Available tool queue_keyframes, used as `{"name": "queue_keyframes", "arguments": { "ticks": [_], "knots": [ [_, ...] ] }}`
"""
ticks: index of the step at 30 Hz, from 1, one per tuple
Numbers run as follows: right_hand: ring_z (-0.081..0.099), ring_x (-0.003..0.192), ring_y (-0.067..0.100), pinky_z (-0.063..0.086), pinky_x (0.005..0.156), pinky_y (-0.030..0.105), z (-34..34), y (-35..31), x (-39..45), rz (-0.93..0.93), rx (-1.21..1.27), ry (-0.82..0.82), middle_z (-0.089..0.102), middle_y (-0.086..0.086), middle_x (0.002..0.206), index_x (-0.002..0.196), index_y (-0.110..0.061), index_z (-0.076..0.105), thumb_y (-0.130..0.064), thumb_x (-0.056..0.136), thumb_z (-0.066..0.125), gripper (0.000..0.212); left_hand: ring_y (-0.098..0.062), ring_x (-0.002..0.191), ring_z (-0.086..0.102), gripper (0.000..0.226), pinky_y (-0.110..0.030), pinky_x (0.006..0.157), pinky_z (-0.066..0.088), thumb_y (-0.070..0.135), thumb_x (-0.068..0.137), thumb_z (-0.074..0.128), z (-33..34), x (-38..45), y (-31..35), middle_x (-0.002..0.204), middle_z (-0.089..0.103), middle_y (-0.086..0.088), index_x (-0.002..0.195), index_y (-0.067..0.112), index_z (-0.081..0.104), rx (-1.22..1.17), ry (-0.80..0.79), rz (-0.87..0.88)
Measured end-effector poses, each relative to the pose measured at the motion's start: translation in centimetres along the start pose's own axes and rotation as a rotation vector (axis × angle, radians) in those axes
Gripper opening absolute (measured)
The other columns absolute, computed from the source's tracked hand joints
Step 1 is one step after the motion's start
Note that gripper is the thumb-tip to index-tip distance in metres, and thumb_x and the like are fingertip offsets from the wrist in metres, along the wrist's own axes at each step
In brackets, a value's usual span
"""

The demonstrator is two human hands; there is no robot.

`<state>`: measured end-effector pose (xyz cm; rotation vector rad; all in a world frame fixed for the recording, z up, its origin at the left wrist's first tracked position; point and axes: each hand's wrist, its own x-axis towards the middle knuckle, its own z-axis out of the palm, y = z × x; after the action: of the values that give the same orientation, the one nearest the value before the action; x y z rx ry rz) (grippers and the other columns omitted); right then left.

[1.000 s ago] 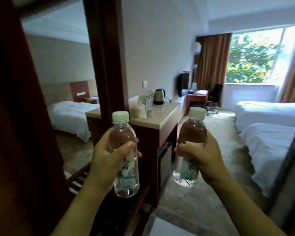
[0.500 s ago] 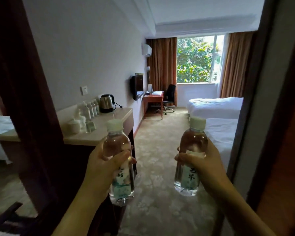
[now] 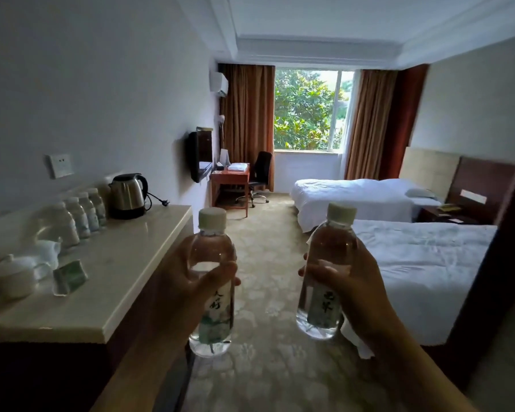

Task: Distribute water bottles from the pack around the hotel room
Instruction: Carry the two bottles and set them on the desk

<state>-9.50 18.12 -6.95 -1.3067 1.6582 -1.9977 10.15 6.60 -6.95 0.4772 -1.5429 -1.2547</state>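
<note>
Clear bottles upright: L hand [image 3: 188,288] grips one [image 3: 211,281], R hand [image 3: 351,288] grips other [image 3: 327,272].

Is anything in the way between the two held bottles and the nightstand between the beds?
Yes: the near bed lies between the bottles and the nightstand. The carpeted aisle ahead looks open, so the route probably runs round the bed's foot.
</note>
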Motion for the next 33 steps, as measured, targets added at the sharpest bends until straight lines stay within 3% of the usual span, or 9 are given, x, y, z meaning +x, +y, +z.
{"name": "queue_keyframes", "arguments": {
  "ticks": [3,7,13,20,23,26,33],
  "knots": [
    [0.071,0.084,0.037,0.061,0.075,0.050,0.4,2.0,5.2,-0.007,-0.041,0.030,0.070,0.015,0.094,0.097,-0.023,0.062,-0.026,0.056,0.079,0.044,-0.029,0.065,0.075,0.043,-0.030,0.056,0.057,0.035,0.056,0.077,0.8,5.9,-2.4,0.093,0.074,-0.008,0.097,0.026,0.067,-0.023,-0.018,0.000],
    [0.071,0.085,0.028,0.061,0.072,0.035,-0.1,6.2,11.7,-0.018,-0.065,0.079,0.071,0.011,0.094,0.100,-0.017,0.063,-0.040,0.048,0.075,0.058,-0.029,0.066,0.075,0.049,-0.030,0.057,0.058,0.039,0.055,0.074,2.6,12.9,-6.7,0.091,0.075,-0.008,0.100,0.021,0.066,-0.037,-0.059,-0.004],
    [0.071,0.087,0.019,0.060,0.079,0.043,-2.1,14.2,23.2,-0.023,-0.053,0.066,0.070,0.002,0.096,0.104,-0.023,0.063,-0.042,0.056,0.078,0.054,-0.028,0.067,0.075,0.052,-0.027,0.057,0.057,0.043,0.057,0.073,7.8,23.1,-13.9,0.091,0.074,-0.007,0.102,0.019,0.065,0.015,-0.085,0.021],
    [0.073,0.086,0.022,0.060,0.082,0.050,-3.5,21.8,39.6,-0.042,-0.010,0.025,0.072,0.000,0.096,0.100,-0.033,0.062,-0.027,0.061,0.079,0.043,-0.029,0.067,0.075,0.045,-0.030,0.058,0.058,0.047,0.057,0.072,14.3,36.8,-20.1,0.091,0.074,-0.005,0.098,0.028,0.067,0.061,-0.043,0.038],
    [0.073,0.087,0.025,0.059,0.083,0.052,-2.7,24.2,46.3,-0.035,-0.007,-0.007,0.072,0.003,0.097,0.100,-0.036,0.060,-0.031,0.060,0.079,0.044,-0.030,0.066,0.075,0.050,-0.028,0.057,0.058,0.047,0.056,0.072,15.5,42.6,-22.3,0.090,0.075,-0.004,0.101,0.025,0.065,0.066,-0.018,0.037],
    [0.073,0.087,0.025,0.060,0.081,0.050,-1.4,27.1,52.6,-0.029,-0.026,-0.057,0.071,0.003,0.098,0.103,-0.031,0.058,-0.042,0.056,0.078,0.052,-0.028,0.066,0.075,0.051,-0.026,0.056,0.058,0.049,0.056,0.070,16.0,48.7,-25.0,0.090,0.075,-0.003,0.101,0.027,0.063,0.083,0.001,0.039],
    [0.073,0.086,0.024,0.061,0.076,0.039,3.0,36.7,67.0,-0.034,-0.036,-0.071,0.071,0.005,0.097,0.105,-0.024,0.059,-0.035,0.060,0.078,0.050,-0.027,0.069,0.075,0.053,-0.027,0.059,0.060,0.053,0.056,0.068,15.6,64.1,-35.0,0.091,0.075,0.000,0.104,0.031,0.061,0.079,0.010,0.045]
  ]
}}
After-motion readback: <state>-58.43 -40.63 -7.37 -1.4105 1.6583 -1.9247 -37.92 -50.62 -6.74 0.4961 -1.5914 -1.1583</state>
